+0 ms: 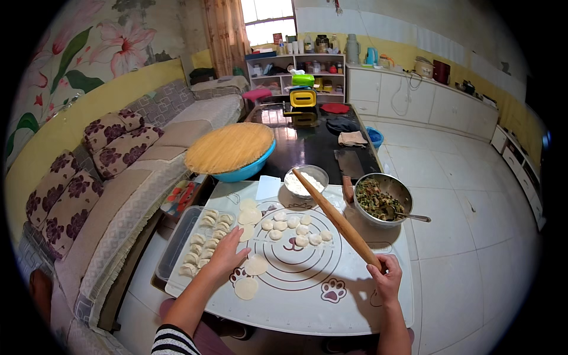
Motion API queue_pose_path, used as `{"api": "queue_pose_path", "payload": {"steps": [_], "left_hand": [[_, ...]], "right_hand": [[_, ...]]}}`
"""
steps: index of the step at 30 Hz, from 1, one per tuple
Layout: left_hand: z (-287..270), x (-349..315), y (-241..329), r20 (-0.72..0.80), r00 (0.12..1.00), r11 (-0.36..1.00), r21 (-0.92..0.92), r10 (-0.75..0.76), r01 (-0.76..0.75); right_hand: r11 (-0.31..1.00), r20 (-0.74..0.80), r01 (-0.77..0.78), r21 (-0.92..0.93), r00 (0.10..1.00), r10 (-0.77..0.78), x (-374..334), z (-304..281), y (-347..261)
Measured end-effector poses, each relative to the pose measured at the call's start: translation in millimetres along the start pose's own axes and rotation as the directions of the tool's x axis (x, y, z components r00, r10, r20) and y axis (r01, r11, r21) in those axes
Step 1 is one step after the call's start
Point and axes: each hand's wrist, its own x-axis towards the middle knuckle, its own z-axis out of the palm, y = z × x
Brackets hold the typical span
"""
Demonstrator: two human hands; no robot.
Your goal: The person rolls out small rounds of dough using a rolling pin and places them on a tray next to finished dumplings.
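Note:
My right hand [387, 275] is closed around the lower end of a wooden rolling pin [334, 216], which slants up and left above the mat. My left hand [229, 253] is open, fingers apart, beside the rolled dough wrappers [256, 265]. More wrappers lie near its fingertips; whether it touches one I cannot tell. To its left, folded dumplings [198, 248] stand in rows on a tray. Several small dough balls [290, 223] sit mid-mat on the white printed pastry mat [307, 307]. Behind them stands a bowl of flour [296, 184], partly hidden by the pin.
A steel bowl of chopped filling [378, 200] with a spoon stands at the mat's right. A cleaver [349, 164] lies beyond it on the black table. At the back left, a round woven lid [231, 147] covers a blue basin [245, 168]. A sofa [142, 171] runs along the left.

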Motion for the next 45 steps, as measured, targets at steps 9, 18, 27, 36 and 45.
{"api": "queue_pose_path", "payload": {"steps": [9, 18, 27, 36, 45], "left_hand": [[-30.6, 22.4, 34.2, 0.190, 0.965, 0.979, -0.049, -0.184, 0.196], [27.1, 111.6, -47.8, 0.122, 0.987, 0.970, 0.230, -0.105, 0.075], [19.8, 122.0, -56.9, 0.159, 0.965, 0.970, 0.160, -0.206, 0.181], [-10.3, 104.9, -34.7, 0.291, 0.918, 0.837, -0.400, -0.270, 0.373], [-23.7, 52.9, -5.5, 0.287, 0.955, 0.970, -0.203, -0.071, 0.133]], "right_hand": [[0.997, -0.006, -0.078, 0.016, 0.997, 0.078, -0.5, -3.7, -11.5], [0.998, 0.015, -0.032, -0.050, 0.999, 0.033, 3.2, -1.3, -2.3], [0.999, 0.011, -0.020, -0.027, 1.000, 0.021, 3.2, -0.2, -2.1], [1.000, 0.013, 0.002, -0.018, 1.000, -0.002, 3.4, 0.4, -10.0], [1.000, 0.018, -0.017, -0.002, 1.000, 0.017, 2.3, 0.0, -6.8]]}}
